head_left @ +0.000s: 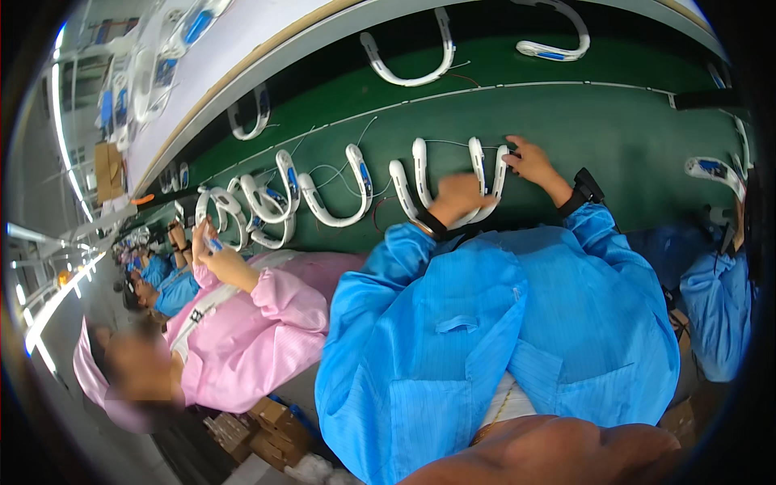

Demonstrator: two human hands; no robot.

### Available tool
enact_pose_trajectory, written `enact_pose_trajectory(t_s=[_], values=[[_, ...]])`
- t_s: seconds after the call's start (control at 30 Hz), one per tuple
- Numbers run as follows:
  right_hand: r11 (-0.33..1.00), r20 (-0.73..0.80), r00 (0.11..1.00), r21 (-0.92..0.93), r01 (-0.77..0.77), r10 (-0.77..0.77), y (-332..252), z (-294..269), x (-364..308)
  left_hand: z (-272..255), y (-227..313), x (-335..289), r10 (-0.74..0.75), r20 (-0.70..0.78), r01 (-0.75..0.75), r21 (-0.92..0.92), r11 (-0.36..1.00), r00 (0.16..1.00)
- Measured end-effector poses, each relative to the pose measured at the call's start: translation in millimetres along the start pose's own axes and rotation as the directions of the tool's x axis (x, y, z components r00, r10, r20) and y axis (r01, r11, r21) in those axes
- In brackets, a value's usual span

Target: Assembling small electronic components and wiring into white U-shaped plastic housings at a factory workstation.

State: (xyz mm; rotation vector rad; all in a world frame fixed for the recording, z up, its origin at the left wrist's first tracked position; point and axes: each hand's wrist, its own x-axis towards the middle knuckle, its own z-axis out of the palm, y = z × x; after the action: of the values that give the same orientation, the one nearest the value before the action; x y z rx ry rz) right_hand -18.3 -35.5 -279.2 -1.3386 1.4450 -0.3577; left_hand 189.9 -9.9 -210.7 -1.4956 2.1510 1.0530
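Two white U-shaped neckbands lie overlapping on the green bench right in front of me, the outer neckband (pixel 499 179) and the inner neckband (pixel 420 168). A blue part shows on the inner one's right arm, and a thin pale wire runs near the tips. My right hand (pixel 533 164) has its thumb and forefinger around the outer neckband's right tip. Low over the curved middles of both bands is my left hand (pixel 462 196), smeared by motion. Its fingers are unclear, and it hides part of both bands.
More neckbands lie to my left, the closest being a U-shaped one (pixel 333 220). A co-worker in a pink coat (pixel 275 303) handles a part there. Beyond a thin rail (pixel 566 83) lie other neckbands (pixel 414 80). Another person's blue sleeve (pixel 715 311) is at the right.
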Motion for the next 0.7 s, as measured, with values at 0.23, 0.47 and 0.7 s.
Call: enact_pose_trajectory(t_s=[0.23, 0.47, 0.7], values=[[0.896, -0.027, 0.995, 0.434, 0.094, -0.092, -28.6, -36.1, -3.0, 9.4, -23.1, -27.9, -0.203, -0.451, -0.168, -0.655, 0.736, 0.869], [0.719, 0.169, 0.771, 0.521, 0.460, -0.615, -127.7, -41.1, -48.6, -141.7, 11.9, -133.7, -0.271, -0.458, -0.526, -0.799, -0.292, 0.847], [0.688, 0.237, 0.648, 0.324, 0.650, -0.724, -180.7, -20.8, -66.7, -178.3, 39.4, -125.7, -0.280, -0.580, -0.597, -0.476, -0.646, 0.765]])
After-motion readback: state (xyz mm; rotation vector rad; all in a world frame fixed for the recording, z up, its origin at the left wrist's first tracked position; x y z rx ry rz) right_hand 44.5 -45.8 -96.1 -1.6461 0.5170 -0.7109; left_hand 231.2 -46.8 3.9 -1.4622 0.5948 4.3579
